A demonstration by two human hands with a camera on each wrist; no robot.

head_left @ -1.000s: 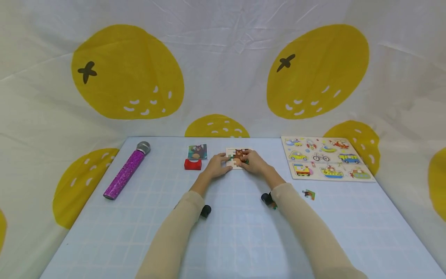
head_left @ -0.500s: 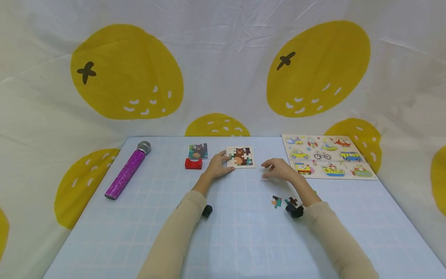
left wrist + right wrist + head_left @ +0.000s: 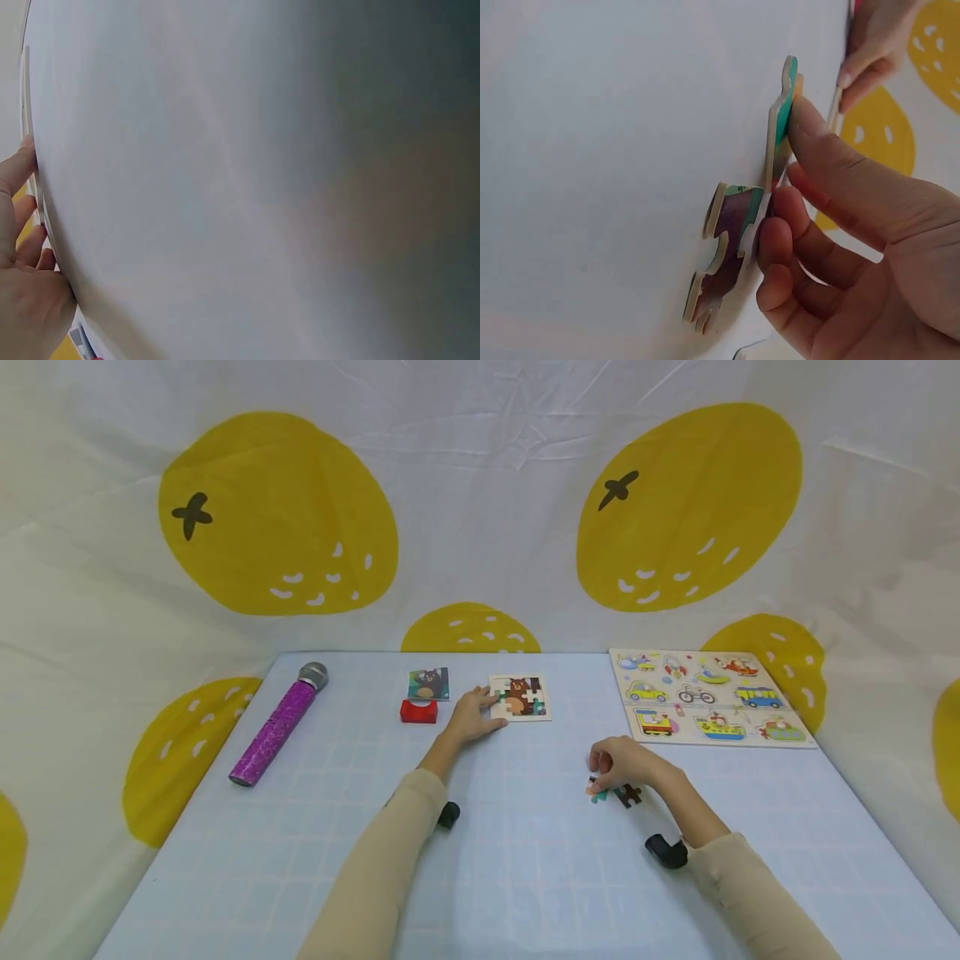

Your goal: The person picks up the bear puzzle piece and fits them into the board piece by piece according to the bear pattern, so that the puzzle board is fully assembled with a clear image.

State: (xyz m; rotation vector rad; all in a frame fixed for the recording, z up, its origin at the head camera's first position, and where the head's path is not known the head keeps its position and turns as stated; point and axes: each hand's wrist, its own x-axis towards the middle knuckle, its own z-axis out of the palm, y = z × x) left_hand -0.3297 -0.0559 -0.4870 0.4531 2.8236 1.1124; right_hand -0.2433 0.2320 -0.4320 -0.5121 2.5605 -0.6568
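A square jigsaw puzzle point(image 3: 523, 697) with a bear picture lies in a pale frame at the far middle of the table. My left hand point(image 3: 467, 717) holds its near left corner, thumb at the near edge and fingers along the left side. To the right and nearer, my right hand point(image 3: 625, 762) pinches a teal and orange jigsaw piece point(image 3: 781, 124) between thumb and fingers. Beside it on the table lies a brown jigsaw piece point(image 3: 727, 244), close under the curled fingers in the right wrist view.
Left of the puzzle are a bear picture card point(image 3: 429, 683) and a red block point(image 3: 418, 712). A purple glitter microphone point(image 3: 273, 731) lies at far left. A vehicle puzzle board point(image 3: 712, 697) lies at the back right, by the fabric wall point(image 3: 480, 527).
My right hand has left the bear puzzle, moved right and toward me, and taken hold of the teal and orange piece. My left hand has stayed at the frame.
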